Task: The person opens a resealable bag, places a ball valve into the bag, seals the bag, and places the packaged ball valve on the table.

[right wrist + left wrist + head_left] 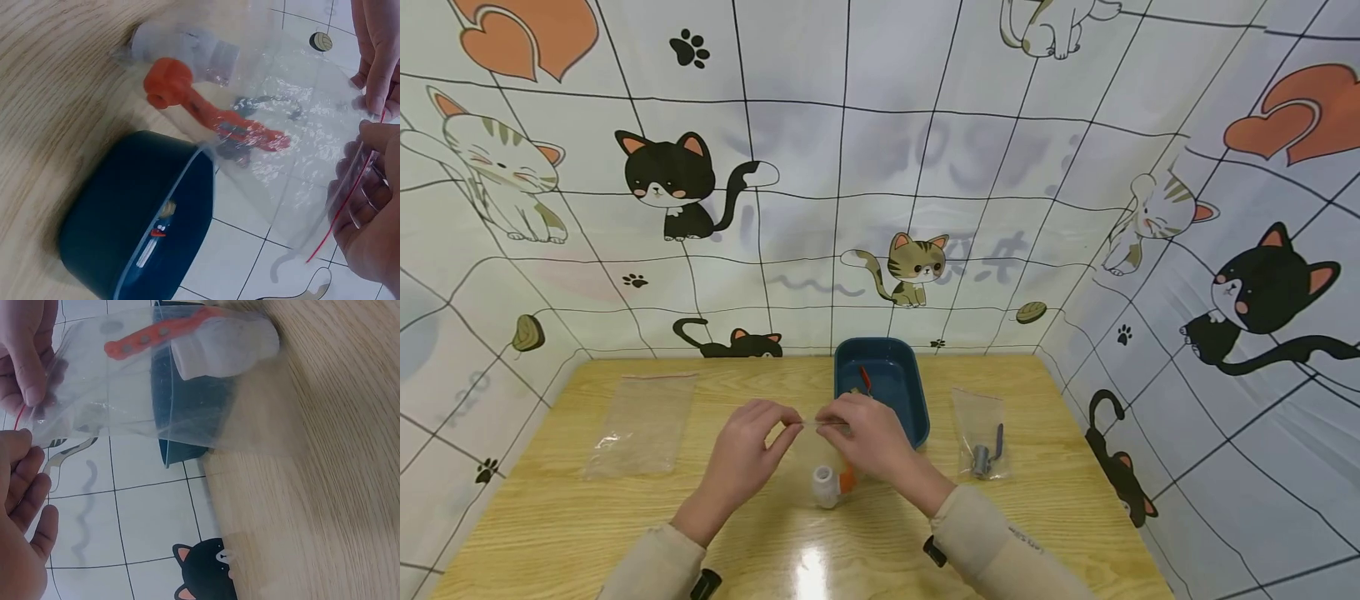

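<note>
Both hands hold the mouth of a clear zip bag [134, 409] with a red seal line, above the table in front of a blue bin [919, 408]. Thumb and fingers of the left hand [748, 446] pinch one end of the bag's top edge. The right hand [874, 437] pinches the same edge close beside it, fingertips nearly meeting. Low in the bag hangs a white plastic ball valve [240, 347] with an orange lever handle [215, 122]. In the right wrist view, the right hand's curled fingers show through the film.
The bin holds a red-handled item [866, 381] and other small parts. A flat clear bag [640, 425] lies on the table [535, 508] at left. At right lies another bag [977, 408] holding a grey valve [981, 461] with a dark blue lever.
</note>
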The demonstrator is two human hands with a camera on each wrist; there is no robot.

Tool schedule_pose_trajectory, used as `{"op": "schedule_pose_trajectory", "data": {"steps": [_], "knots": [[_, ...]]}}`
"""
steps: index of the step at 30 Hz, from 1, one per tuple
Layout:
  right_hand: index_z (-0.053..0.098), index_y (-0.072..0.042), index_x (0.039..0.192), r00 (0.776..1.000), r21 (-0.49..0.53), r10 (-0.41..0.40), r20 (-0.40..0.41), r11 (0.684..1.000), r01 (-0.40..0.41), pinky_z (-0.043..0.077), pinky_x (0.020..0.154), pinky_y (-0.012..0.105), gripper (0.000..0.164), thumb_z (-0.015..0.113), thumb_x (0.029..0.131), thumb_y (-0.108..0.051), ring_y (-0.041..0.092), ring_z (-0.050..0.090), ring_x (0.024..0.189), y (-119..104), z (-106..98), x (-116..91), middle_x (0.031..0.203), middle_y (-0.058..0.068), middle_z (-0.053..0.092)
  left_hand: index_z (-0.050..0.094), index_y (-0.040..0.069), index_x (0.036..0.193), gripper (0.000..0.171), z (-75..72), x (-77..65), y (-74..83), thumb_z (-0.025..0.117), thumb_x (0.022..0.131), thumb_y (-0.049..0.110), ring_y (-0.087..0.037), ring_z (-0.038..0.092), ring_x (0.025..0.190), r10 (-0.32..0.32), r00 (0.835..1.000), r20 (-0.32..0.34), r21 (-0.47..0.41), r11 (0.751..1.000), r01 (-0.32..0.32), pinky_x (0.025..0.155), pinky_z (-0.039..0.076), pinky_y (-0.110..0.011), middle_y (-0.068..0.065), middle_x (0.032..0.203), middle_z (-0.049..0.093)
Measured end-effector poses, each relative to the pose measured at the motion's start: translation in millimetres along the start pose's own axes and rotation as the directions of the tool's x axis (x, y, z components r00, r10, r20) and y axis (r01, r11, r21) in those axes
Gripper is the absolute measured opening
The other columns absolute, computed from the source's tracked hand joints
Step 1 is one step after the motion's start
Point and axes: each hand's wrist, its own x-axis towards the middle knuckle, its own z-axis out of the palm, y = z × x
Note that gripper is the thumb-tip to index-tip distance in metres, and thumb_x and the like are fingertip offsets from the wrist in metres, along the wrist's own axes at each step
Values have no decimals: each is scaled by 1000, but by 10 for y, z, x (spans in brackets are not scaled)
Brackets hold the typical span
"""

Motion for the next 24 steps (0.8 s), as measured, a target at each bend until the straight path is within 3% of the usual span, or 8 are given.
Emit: {"op": "schedule_pose_trajectory", "data": {"steps": [10,19,24], "knots": [[73,-23,99,998,-30,-50,-38,998,49,51,68,15,12,69,91,-31,2,64,82,-68,11,21,92,-11,70,69,18,86,14,41,17,77,80,79,13,-12,63,80,60,998,-33,22,998,-59,73,53,-38,7,80,66],[76,-23,95,993,-180,-89,-83,981,73,56,82,26,11,71,90,-31,3,64,79,-93,44,26,87,-11,71,69,16,87,13,40,27,77,79,80,13,-15,63,80,101,994,-29,54,994,-100,75,51,-40,4,82,66],[76,-24,91,978,-290,-158,-140,950,112,55,72,21,9,71,89,-31,2,64,74,-107,80,19,84,-12,71,69,17,91,15,33,16,50,79,80,14,-16,63,85,89,996,11,36,995,-90,78,50,-40,4,86,67]]}}
